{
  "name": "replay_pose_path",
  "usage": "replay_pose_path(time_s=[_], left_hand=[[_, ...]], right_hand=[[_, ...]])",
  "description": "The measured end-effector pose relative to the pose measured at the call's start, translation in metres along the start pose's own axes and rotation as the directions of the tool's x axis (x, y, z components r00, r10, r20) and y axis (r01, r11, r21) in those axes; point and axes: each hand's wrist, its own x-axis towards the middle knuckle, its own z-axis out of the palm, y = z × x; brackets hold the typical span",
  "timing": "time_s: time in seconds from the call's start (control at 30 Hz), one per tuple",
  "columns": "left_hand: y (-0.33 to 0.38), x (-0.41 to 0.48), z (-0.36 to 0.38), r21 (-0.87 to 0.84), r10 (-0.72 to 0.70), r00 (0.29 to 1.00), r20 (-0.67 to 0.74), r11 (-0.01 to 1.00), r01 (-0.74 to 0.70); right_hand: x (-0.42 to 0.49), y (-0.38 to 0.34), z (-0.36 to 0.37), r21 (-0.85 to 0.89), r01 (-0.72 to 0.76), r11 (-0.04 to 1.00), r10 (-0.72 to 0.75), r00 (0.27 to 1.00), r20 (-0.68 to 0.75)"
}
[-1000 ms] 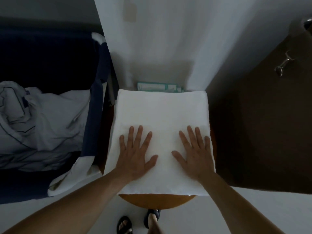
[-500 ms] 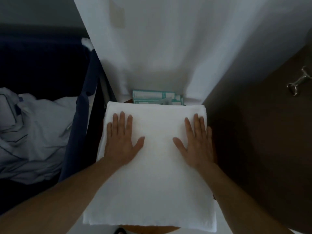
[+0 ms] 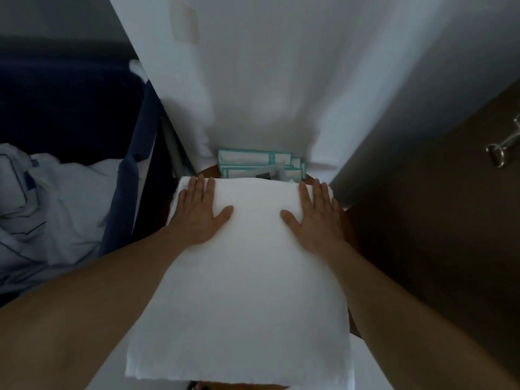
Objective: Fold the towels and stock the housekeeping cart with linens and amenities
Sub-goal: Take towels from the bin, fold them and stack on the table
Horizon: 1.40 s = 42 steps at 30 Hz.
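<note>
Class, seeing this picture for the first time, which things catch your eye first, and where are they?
A white towel fills the middle, with the left hand and right hand pressed flat near its far edge. Just beyond it lie teal-edged packets, and crumpled bedding lies at the left.

This looked like a hotel guest-room area during housekeeping. A folded white towel [image 3: 247, 263] lay on a small brown stand [image 3: 352, 232]. Just beyond the towel, teal-edged amenity packets [image 3: 253, 161] sat against a white wall [image 3: 281, 80]. Left of the towel hung a navy laundry bag [image 3: 135, 175] holding crumpled white linen [image 3: 56, 209]. Right of the towel stood a dark brown door [image 3: 422, 220] with a metal lever handle [image 3: 503, 149]
</note>
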Motion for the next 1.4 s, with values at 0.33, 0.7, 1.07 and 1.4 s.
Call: replay_pose_path(time_s=[0.33,0.7,1.07,1.4], left_hand=[[0.006,-0.14,0.054,0.031,0.077,0.997,-0.018,0.997,-0.077],[-0.024,-0.205,0.091,0.145,0.207,0.978,-0.033,0.969,-0.2],[-0.032,-0.191,0.108,0.099,0.245,0.969,-0.025,0.965,-0.241],[-0.026,-0.201,-0.002,0.183,0.237,0.964,-0.117,0.96,-0.214]], right_hand=[[-0.134,-0.024,0.026,-0.046,0.03,0.998,-0.029,0.999,0.032],[-0.218,-0.026,0.07,-0.136,0.019,0.99,-0.021,1.0,-0.011],[-0.213,-0.029,0.083,-0.157,-0.015,0.988,0.012,1.0,-0.021],[-0.219,-0.089,0.001,-0.115,-0.011,0.993,0.0,0.996,-0.091]])
